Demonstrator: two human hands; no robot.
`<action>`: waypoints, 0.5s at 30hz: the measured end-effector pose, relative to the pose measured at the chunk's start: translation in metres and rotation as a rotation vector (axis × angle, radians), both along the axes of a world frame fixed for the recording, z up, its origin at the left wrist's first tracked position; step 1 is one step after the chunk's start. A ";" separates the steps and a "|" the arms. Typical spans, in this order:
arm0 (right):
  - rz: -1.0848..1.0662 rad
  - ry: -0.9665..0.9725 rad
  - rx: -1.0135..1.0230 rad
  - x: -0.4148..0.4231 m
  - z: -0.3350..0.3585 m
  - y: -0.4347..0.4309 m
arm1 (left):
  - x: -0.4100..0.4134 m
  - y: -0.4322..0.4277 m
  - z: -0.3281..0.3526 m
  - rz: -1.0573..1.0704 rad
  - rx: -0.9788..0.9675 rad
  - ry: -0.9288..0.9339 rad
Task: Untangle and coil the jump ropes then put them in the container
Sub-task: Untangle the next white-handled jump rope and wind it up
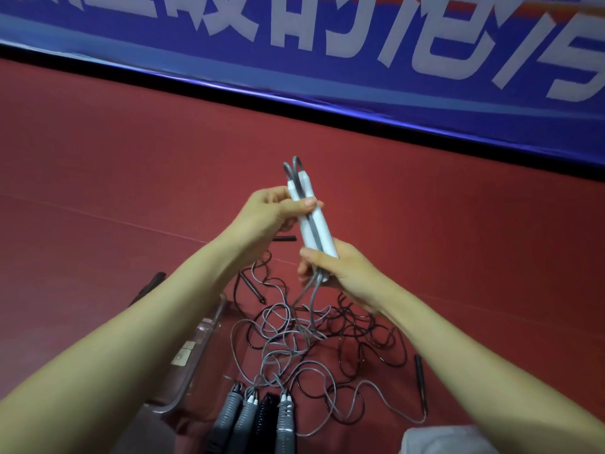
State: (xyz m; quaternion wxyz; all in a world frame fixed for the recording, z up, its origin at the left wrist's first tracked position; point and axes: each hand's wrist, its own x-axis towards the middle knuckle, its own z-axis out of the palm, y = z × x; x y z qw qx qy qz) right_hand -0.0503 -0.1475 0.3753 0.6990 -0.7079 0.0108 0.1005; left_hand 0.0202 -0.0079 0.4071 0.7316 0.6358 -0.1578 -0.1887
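Gripping paired white handles [322, 229] are left hand [271, 211] above, right hand [343, 273] below; blue banner [131, 44] lettering is cropped.

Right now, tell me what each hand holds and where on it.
Both hold the two white handles, pressed together: the left hand grips them near the top, the right hand at the bottom end, along with the grey cord.

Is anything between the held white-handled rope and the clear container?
Yes: its grey cord hangs from the white handles into a tangle with black cords on the floor beside the container.
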 end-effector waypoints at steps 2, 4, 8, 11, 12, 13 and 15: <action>0.014 -0.065 -0.176 0.000 0.000 0.003 | 0.004 0.004 0.001 0.020 -0.003 -0.013; 0.031 -0.085 -0.202 -0.001 0.001 0.006 | 0.005 0.004 0.003 0.023 0.002 -0.018; 0.066 -0.005 -0.017 -0.001 0.001 0.005 | 0.004 0.004 0.002 0.013 -0.024 0.040; 0.072 0.042 0.139 -0.002 0.002 0.004 | 0.005 0.005 -0.003 -0.008 -0.018 0.082; 0.069 0.052 0.157 -0.002 0.002 0.003 | 0.005 0.005 -0.004 -0.007 -0.021 0.096; 0.071 0.064 0.177 -0.003 0.003 0.002 | 0.007 0.005 -0.005 -0.002 -0.030 0.109; 0.080 0.098 0.233 -0.003 0.004 0.000 | 0.008 0.005 -0.005 0.007 -0.046 0.134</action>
